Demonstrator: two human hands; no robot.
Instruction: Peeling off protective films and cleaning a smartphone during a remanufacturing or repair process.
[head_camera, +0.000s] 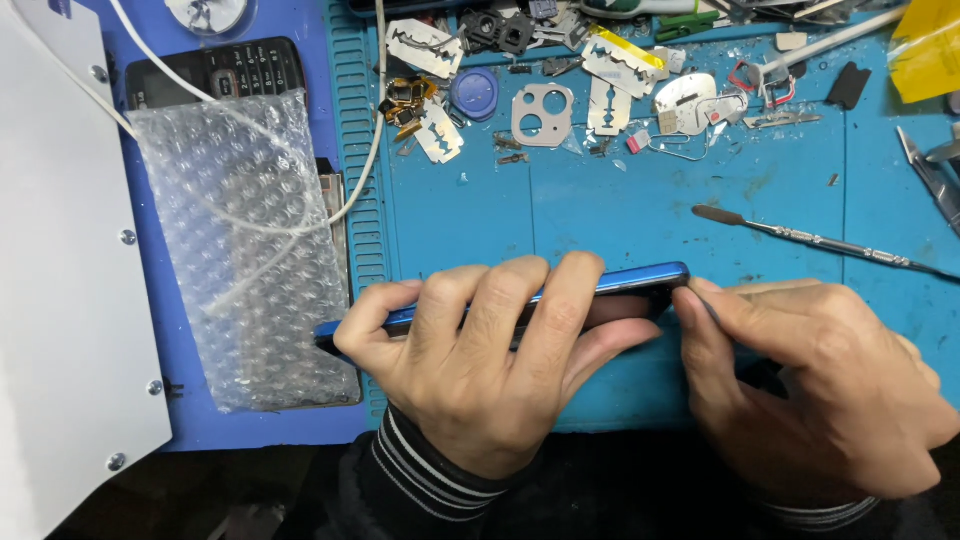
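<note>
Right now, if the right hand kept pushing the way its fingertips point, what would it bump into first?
The right hand points leftward, and its fingertips already sit at the end of the blue phone held on edge by the left hand. It would probably press into that phone end first.

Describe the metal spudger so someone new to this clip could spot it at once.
Start at the blue mat and look to its right half, above the right hand. The spudger lies there alone, a thin silver rod slanting down to the right with a flat spoon-shaped tip at its left end. Unlike the razor blades and scraps heaped along the mat's top edge, it is long, slim and set apart.
</note>
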